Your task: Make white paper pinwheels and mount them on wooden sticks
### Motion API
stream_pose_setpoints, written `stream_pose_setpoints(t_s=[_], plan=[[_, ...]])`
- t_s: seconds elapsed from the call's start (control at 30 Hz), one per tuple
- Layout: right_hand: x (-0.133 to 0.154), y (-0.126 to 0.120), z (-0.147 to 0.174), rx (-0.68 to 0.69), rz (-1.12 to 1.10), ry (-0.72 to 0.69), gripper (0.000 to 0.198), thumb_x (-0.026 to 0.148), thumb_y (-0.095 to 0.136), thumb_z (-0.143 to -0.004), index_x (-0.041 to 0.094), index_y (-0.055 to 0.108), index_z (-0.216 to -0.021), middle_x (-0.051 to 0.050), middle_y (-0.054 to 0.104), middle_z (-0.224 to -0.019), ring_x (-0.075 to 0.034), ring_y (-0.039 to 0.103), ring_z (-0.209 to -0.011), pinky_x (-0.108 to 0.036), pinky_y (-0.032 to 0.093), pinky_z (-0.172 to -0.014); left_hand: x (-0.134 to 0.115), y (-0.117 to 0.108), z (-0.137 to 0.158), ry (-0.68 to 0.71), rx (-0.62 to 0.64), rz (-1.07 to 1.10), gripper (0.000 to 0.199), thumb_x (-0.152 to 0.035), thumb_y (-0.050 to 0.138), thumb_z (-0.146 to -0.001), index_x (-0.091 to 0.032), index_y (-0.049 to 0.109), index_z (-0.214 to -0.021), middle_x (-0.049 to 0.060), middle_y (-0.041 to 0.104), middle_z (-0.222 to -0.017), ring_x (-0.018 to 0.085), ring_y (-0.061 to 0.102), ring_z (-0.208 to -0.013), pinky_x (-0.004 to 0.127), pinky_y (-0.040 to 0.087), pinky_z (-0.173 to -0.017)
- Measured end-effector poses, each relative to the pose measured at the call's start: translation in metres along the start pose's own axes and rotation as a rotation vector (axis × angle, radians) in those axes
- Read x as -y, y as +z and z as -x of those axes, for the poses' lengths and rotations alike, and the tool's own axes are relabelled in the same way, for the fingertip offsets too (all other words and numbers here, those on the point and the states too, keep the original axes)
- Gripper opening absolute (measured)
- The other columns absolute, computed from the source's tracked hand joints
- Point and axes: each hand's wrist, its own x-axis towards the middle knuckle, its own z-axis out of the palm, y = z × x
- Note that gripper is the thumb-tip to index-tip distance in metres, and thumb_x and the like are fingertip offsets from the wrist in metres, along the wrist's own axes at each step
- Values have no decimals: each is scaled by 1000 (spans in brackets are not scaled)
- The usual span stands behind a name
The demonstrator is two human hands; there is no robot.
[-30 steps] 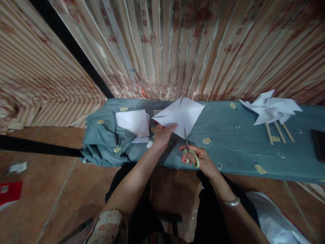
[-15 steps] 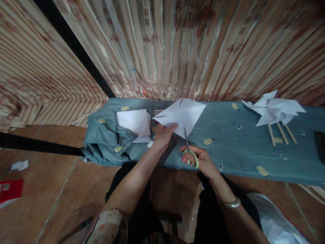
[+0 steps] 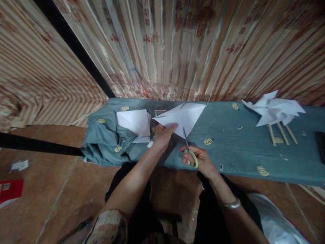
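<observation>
A white sheet of paper with a slit at its far corner is pinched in my left hand, thumb on top, above the cloth-covered table. Light-green-handled scissors are gripped in my right hand, fingers through the loops. Their blades lie at the sheet's near corner and point away from me. Left of my left hand rests a stack of white paper. A small item with a white end, partly hidden by my left wrist, lies between the stack and my hand.
White paper pinwheels on wooden sticks lie at the right of the blue-green tablecloth. A dark object sits at the right edge. Behind hangs a striped curtain; a black pole slants at left.
The far corner of the paper has dipped toward the table. Both hands and the scissors have stayed almost in place at the near corner.
</observation>
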Motion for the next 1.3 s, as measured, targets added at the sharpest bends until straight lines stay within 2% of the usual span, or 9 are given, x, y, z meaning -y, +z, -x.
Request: stream_pose_setpoints(t_s=[0.27,0.93,1.13,1.3], plan=[[0,-1,-1,-52,4,-36,48,60,79,-62,19,71,-86,-1,65,-58,-11,55,-49,-22,43,-44,3,2,6,-45,-12,-51,29,-25,83,-50,-15,68,-72,1,70,-71,15,63,-66,30,50,-70],[-2,-1,-3,-69,9,-38,46,59,80,-61,19,71,-81,-1,65,-55,-11,55,-46,-23,45,-45,3,3,7,-56,-8,-5,30,-21,82,-50,-16,70,-77,2,73,-79,17,67,-74,32,50,-78],[-3,-4,-3,-89,22,-41,48,60,78,-63,18,70,-84,-1,65,-58,-11,55,-49,-22,43,-44,5,3,11,-64,29,-41,27,-21,80,-51,-15,71,-76,1,72,-75,15,64,-68,29,49,-70],[-1,-5,-3,-102,16,-27,48,60,80,-59,18,69,-81,0,65,-58,-11,55,-49,-22,44,-45,6,3,12,-64,42,-51,29,-22,80,-51,-16,71,-78,1,72,-75,16,64,-69,29,49,-71]])
